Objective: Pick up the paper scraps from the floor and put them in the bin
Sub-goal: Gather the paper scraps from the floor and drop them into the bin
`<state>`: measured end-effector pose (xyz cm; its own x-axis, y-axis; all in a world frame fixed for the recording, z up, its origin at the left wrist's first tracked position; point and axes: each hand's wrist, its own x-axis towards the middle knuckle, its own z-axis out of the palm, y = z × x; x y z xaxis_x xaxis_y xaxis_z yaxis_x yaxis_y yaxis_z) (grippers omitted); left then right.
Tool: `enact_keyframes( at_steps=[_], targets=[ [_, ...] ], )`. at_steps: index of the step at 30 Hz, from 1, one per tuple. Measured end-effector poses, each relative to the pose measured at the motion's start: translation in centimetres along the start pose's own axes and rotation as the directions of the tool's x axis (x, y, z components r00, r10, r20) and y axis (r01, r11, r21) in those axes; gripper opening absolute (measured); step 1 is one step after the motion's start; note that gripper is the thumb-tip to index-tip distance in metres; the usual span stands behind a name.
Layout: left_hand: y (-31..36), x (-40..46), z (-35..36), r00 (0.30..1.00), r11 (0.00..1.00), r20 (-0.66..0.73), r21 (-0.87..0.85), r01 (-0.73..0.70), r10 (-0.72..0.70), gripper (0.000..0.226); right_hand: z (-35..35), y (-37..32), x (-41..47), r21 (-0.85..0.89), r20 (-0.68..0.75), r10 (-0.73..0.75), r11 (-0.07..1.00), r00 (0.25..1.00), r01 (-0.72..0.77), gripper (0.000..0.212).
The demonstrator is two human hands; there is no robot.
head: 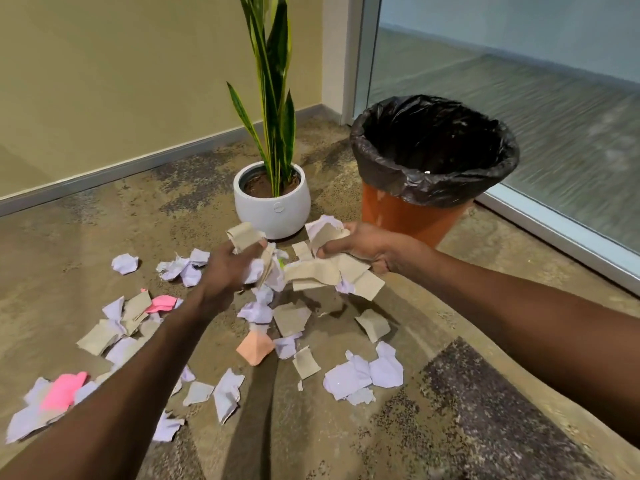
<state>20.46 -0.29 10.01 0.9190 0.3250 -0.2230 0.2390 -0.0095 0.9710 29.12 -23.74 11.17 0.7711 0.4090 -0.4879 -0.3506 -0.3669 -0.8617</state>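
Dozens of paper scraps (258, 311) on the carpet (346, 427), white, tan, pink, one orange, thickest at far left. Moving right, we see the left hand (228, 268) raised off the floor, fingers closed on a wad of tan and white scraps. White plant pot (272, 202) sits behind it. Right hand (367, 245) is clenched on a bigger bunch of scraps, tan pieces hanging below it. Orange bin (412, 216) with black liner (433, 147) just beyond the right hand, against a glass wall (554, 98).

Office corner: glass partition (519, 109), carpet (346, 427), potted plant (272, 199).
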Motion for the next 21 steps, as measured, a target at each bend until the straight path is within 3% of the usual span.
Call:
enact_keyframes(
  at_steps=[8, 12, 17, 21],
  targets=[
    [9.8, 2.4, 5.5, 0.998, 0.985, 0.068, -0.173, 0.009, 0.003, 0.009, -4.1, -6.9, -4.4, 0.374, -0.009, -0.118, 0.921, 0.993, 0.113, 0.015],
    [14.1, 4.1, 8.7, 0.956, 0.962, 0.286, -0.235, 0.14, -0.069, 0.042, -7.6, -9.9, -6.3, 0.57, -0.079, -0.137, 0.806, 0.987, 0.158, 0.006],
    [19.7, 4.1, 15.1, 0.919, 0.991, 0.385, -0.067, 0.117, -0.082, 0.037, -12.6, -11.9, -5.6, 0.711, -0.266, -0.061, 0.662, 0.962, 0.239, 0.005],
    [21.9, 4.2, 20.1, 0.931, 0.987, 0.365, 0.153, -0.053, -0.007, 0.031, -14.9, -11.9, -4.1, 0.603, -0.516, 0.012, 0.715, 0.856, 0.354, 0.006]
  ],
)
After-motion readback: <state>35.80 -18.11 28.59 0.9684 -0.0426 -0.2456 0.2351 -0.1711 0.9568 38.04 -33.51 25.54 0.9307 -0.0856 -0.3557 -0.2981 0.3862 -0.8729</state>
